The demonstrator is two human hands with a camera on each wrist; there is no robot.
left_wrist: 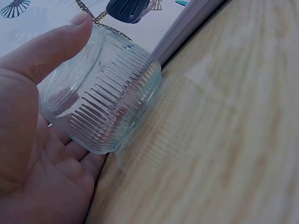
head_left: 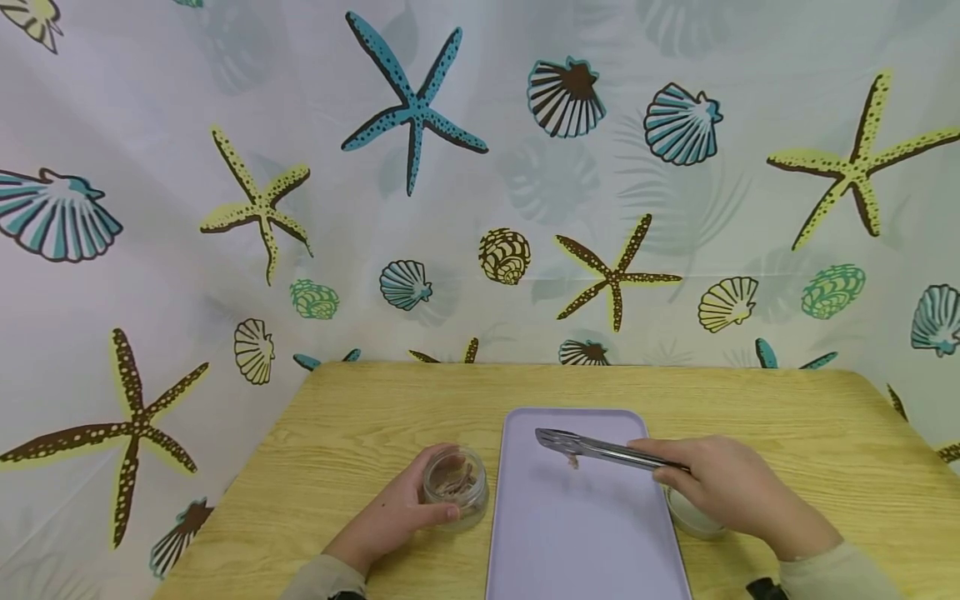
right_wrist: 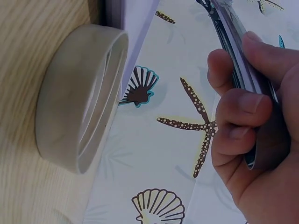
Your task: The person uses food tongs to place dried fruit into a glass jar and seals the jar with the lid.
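My left hand (head_left: 408,504) is round a small ribbed glass jar (head_left: 471,500) on the table, left of a lilac tray (head_left: 585,533). In the left wrist view the thumb lies along the upper part of the jar (left_wrist: 100,93), with the fingers on its far side. Thin brownish pieces (head_left: 456,485) show inside. My right hand (head_left: 731,483) grips metal tongs (head_left: 611,451) over the tray, their tips pointing left. A small brownish scrap (head_left: 573,461) hangs below the tongs near the tips. In the right wrist view, fingers curl round the tongs' handle (right_wrist: 254,88).
A pale round lid (head_left: 693,512) sits against the tray's right side, partly under my right hand; its hollow rim shows in the right wrist view. The wood-grain table (head_left: 390,408) ends at a curtain (head_left: 450,250) printed with starfish and shells.
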